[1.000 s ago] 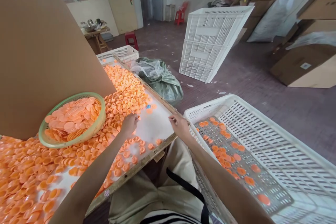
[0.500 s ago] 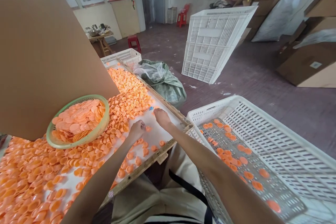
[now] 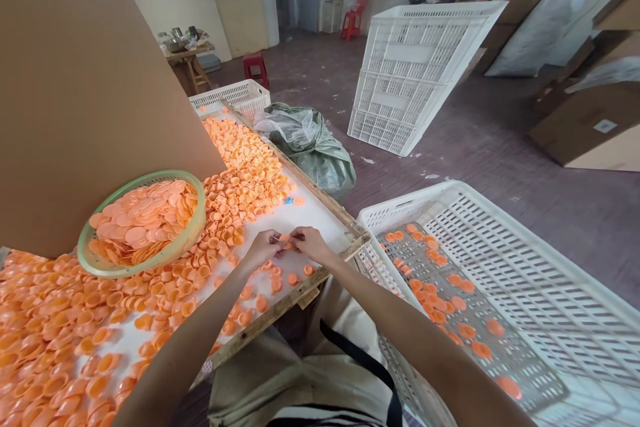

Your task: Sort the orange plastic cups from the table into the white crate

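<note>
Over the white tabletop (image 3: 280,219), my left hand (image 3: 263,248) and my right hand (image 3: 311,245) meet, fingertips pinched on one small orange plastic piece (image 3: 285,240). The fingers partly cover it, so I cannot tell if it is a cup, a disc or both together. Several loose orange plastic cups (image 3: 276,283) lie just in front of my hands. A heap of the same cups (image 3: 250,180) spreads behind and to the left. Beyond my right hand, a small blue piece (image 3: 289,201) lies beside a flat orange disc (image 3: 299,201).
A green-rimmed basket (image 3: 200,217) of orange discs stands on the cups at left, by a large cardboard panel (image 3: 100,100). At right, a white crate (image 3: 520,247) holds scattered orange pieces. Wooden strips (image 3: 270,310) edge the table. Stacked white crates (image 3: 400,80) and a green sack (image 3: 320,160) stand beyond.
My right hand has come back from beside the blue piece to meet my left hand, and both now grip an orange piece. The orange disc by the blue piece is now uncovered.
</note>
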{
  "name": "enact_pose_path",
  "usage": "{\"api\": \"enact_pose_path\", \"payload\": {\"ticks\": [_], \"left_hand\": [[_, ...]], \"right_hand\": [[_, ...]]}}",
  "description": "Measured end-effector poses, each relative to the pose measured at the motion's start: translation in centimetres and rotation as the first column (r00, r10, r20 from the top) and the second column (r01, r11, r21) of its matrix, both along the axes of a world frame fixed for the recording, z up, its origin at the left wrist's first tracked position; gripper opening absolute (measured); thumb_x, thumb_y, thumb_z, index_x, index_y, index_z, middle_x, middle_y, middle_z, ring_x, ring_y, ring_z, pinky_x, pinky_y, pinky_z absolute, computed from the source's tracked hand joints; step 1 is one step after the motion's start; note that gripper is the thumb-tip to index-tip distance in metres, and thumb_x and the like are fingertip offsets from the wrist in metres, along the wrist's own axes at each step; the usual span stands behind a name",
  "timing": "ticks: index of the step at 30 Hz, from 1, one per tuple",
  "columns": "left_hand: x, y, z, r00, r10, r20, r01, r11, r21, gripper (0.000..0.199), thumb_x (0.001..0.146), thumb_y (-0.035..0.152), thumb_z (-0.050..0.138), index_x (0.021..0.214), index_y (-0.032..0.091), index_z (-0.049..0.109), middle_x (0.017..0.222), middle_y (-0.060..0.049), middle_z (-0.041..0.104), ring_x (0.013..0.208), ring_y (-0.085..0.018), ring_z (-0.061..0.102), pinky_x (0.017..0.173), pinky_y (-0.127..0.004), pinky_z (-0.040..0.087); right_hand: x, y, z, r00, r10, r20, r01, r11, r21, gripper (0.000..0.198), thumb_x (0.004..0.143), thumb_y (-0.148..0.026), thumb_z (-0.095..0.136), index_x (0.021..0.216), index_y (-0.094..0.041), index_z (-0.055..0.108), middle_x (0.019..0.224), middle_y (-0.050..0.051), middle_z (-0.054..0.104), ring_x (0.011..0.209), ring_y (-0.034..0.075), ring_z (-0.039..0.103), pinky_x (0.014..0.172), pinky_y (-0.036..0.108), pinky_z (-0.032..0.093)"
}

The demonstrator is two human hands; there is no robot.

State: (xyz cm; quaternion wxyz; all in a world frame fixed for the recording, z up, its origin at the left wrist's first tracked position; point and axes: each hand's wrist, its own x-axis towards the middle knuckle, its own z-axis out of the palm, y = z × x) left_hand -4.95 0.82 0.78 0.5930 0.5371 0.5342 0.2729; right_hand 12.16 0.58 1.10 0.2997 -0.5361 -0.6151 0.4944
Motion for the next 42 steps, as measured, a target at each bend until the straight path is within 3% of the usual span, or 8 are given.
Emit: {"api": "enact_pose_path", "payload": {"ticks": [6,10,16,20,26,32,36,42], "left_hand": [[0.2,0.2,0.3,0.999,0.026,0.034,-0.024,0.999,-0.04,0.04,0.065,0.029,0.076,0.089,0.006,0.053,0.067,-0.007,0.06,0.055,-0.015,0.059,0.056,-0.027,0.051],[0.2,0.5,0.7,0.999,0.019,0.045,-0.016,0.997,-0.07,0.032,0.068,0.022,0.073,0.088,0.006,0.053,0.066,-0.006,0.059,0.056,-0.015,0.059,0.056,-0.027,0.051],[0.7,2.3,0.7,0.982,-0.049,-0.184,0.036,0.997,-0.073,0.011,0.068,0.005,0.059,0.076,0.007,0.052,0.059,-0.006,0.058,0.053,-0.017,0.058,0.049,-0.026,0.048],[0.8,4.1,0.8,0.976,-0.114,-0.187,0.073,0.974,-0.213,0.011,0.065,0.002,0.056,0.075,0.006,0.054,0.059,-0.008,0.059,0.052,-0.017,0.058,0.048,-0.024,0.047],[0.5,4.5,1.2,0.994,-0.025,-0.103,-0.015,0.929,-0.37,0.021,0.06,-0.006,0.05,0.077,0.005,0.055,0.063,-0.009,0.061,0.053,-0.017,0.059,0.052,-0.025,0.049],[0.8,2.2,1.2,0.998,0.068,-0.011,-0.068,0.958,-0.278,0.016,0.067,0.005,0.062,0.078,0.008,0.051,0.07,-0.006,0.06,0.055,-0.016,0.059,0.06,-0.031,0.053],[1.6,2.7,1.1,0.99,0.077,-0.121,-0.101,0.972,-0.212,0.007,0.071,0.002,0.056,0.072,0.007,0.05,0.063,-0.005,0.057,0.053,-0.016,0.059,0.056,-0.031,0.052],[1.8,4.1,1.2,0.976,0.087,-0.201,-0.143,0.949,-0.282,0.013,0.066,-0.002,0.049,0.075,0.005,0.053,0.061,-0.006,0.058,0.054,-0.017,0.06,0.059,-0.03,0.053]], "right_hand": [[0.3,0.1,0.2,1.0,0.021,-0.014,-0.022,0.999,-0.046,0.017,0.078,-0.027,0.058,0.082,-0.01,0.059,0.069,0.005,0.062,0.059,0.011,0.057,0.056,0.02,0.046],[0.0,0.4,0.6,1.0,0.005,0.031,-0.003,0.998,-0.067,0.011,0.078,-0.022,0.057,0.078,-0.01,0.056,0.067,0.005,0.062,0.059,0.012,0.058,0.056,0.02,0.046],[-0.6,2.4,2.4,0.973,0.071,0.22,-0.011,0.965,-0.261,0.005,0.07,-0.011,0.056,0.074,-0.008,0.058,0.057,0.008,0.059,0.055,0.016,0.06,0.05,0.021,0.046],[-1.0,4.5,2.8,0.934,0.177,0.309,-0.053,0.928,-0.369,0.006,0.065,-0.011,0.058,0.069,-0.006,0.06,0.054,0.009,0.058,0.052,0.017,0.059,0.05,0.022,0.046],[-1.5,5.7,2.9,0.898,0.247,0.364,-0.053,0.883,-0.467,0.002,0.063,-0.006,0.057,0.064,-0.004,0.057,0.056,0.013,0.06,0.052,0.019,0.06,0.051,0.024,0.049],[-0.9,4.3,2.0,0.959,0.167,0.229,-0.069,0.922,-0.382,0.012,0.066,-0.017,0.063,0.065,-0.007,0.056,0.058,0.013,0.061,0.056,0.022,0.062,0.049,0.026,0.05],[-0.7,4.5,2.3,0.949,0.156,0.273,-0.044,0.925,-0.378,0.009,0.066,-0.013,0.061,0.066,-0.005,0.058,0.058,0.013,0.061,0.055,0.02,0.062,0.05,0.024,0.049],[-1.0,6.8,1.8,0.893,0.214,0.396,-0.047,0.92,-0.39,0.006,0.063,-0.008,0.057,0.059,-0.004,0.057,0.051,0.012,0.057,0.053,0.019,0.06,0.048,0.022,0.046]]}}
